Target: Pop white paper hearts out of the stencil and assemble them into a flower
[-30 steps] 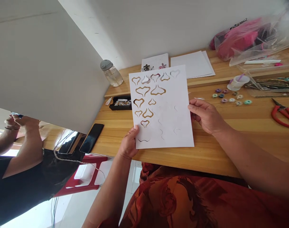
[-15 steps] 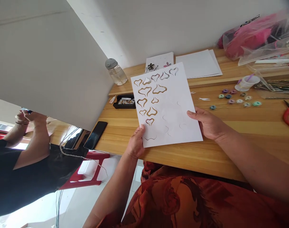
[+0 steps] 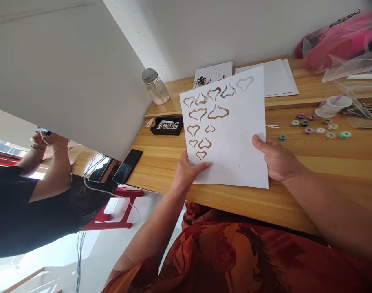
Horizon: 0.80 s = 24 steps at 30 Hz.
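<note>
A black tray (image 3: 166,132) at the back left of the table (image 3: 158,156) holds many small beads (image 3: 167,125) in mixed tones, with a white piece lying on top of them; a small tube (image 3: 149,122) is just beside its left end. Behind it, a bottle (image 3: 159,92) with a grey lid has clear liquid inside. Over on the right, a white cup (image 3: 329,112) has a purple stick (image 3: 335,99) at its mouth, near a loose group of bobbins (image 3: 320,130) wound in several colours. A clear bag (image 3: 338,73) at the far right shows pink stuff (image 3: 343,48) through its plastic. Between tray and bobbins, the sheet (image 3: 231,142) is held up at a tilt over the table, its upper left covered with heart-like cut-outs, faint curved lines lower down. The left hand (image 3: 187,171) pinches its lower left corner, thumb flat across the front. The right hand (image 3: 279,158) grips the right edge, thumb on the front and fingers mostly hidden behind. Both hands are closed only as far as the thin paper between thumb and fingers allows.
</note>
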Each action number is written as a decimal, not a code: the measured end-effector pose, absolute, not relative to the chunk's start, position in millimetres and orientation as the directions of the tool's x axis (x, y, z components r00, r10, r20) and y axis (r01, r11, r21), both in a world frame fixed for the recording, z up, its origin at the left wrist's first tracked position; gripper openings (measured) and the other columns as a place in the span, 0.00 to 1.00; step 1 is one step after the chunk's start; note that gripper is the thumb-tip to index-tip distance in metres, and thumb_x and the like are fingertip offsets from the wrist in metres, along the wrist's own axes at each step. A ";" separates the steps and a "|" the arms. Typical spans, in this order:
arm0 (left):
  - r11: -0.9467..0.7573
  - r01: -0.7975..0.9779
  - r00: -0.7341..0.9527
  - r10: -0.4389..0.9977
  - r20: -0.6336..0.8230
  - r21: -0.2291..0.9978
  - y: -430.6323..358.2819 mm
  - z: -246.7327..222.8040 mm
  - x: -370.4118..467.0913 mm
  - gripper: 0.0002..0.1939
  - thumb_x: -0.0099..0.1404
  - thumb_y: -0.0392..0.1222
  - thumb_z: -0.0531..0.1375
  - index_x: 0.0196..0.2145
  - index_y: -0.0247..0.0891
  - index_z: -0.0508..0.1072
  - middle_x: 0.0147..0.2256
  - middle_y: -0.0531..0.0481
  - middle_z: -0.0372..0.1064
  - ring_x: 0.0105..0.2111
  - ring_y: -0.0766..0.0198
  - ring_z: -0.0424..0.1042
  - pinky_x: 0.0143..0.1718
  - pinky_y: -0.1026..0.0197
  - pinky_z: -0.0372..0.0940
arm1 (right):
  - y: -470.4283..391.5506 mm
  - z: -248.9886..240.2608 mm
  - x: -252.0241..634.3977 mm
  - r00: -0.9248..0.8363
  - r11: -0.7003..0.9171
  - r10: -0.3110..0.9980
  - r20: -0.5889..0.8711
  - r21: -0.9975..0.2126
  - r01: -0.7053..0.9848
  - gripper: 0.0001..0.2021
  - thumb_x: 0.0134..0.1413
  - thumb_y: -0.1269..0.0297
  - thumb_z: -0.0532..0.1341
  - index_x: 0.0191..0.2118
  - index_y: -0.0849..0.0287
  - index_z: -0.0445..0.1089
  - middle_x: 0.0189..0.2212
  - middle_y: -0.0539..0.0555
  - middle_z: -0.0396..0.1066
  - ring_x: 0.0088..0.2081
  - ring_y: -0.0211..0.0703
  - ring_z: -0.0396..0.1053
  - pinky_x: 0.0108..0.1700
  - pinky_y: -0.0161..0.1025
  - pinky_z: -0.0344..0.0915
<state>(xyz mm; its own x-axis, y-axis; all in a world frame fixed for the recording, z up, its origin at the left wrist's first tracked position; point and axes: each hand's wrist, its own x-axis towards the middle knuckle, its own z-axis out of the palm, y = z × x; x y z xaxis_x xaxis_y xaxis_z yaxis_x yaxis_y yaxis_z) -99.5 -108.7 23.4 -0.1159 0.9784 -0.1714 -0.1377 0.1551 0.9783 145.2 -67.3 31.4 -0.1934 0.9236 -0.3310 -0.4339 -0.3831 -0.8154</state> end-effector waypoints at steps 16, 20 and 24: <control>0.135 -0.099 -0.112 0.983 -0.146 0.986 -108.3 20.2 -98.6 0.32 0.44 0.42 0.76 0.47 0.39 0.73 0.45 0.43 0.77 0.43 0.52 0.76 0.44 0.52 0.70 | -68.8 35.7 144.3 -0.150 -0.387 0.921 -0.359 -0.811 -0.438 0.16 0.46 0.52 0.71 0.40 0.52 0.76 0.40 0.55 0.78 0.40 0.54 0.75 0.39 0.49 0.75; 0.199 -0.253 0.016 0.979 -0.201 0.947 -109.7 28.5 -101.8 0.24 0.51 0.45 0.74 0.45 0.37 0.76 0.44 0.44 0.78 0.40 0.55 0.76 0.44 0.54 0.70 | -66.4 32.9 148.2 -0.143 -0.384 0.922 -0.359 -0.811 -0.441 0.15 0.47 0.53 0.72 0.39 0.52 0.76 0.38 0.54 0.78 0.37 0.51 0.75 0.36 0.47 0.74; 0.254 -0.368 0.033 0.965 -0.261 0.894 -110.4 32.2 -104.3 0.18 0.52 0.46 0.73 0.39 0.36 0.79 0.40 0.46 0.79 0.37 0.59 0.76 0.43 0.57 0.70 | -65.4 32.0 150.1 -0.151 -0.399 0.916 -0.372 -0.802 -0.444 0.14 0.45 0.53 0.73 0.37 0.52 0.77 0.36 0.53 0.78 0.34 0.49 0.74 0.34 0.46 0.74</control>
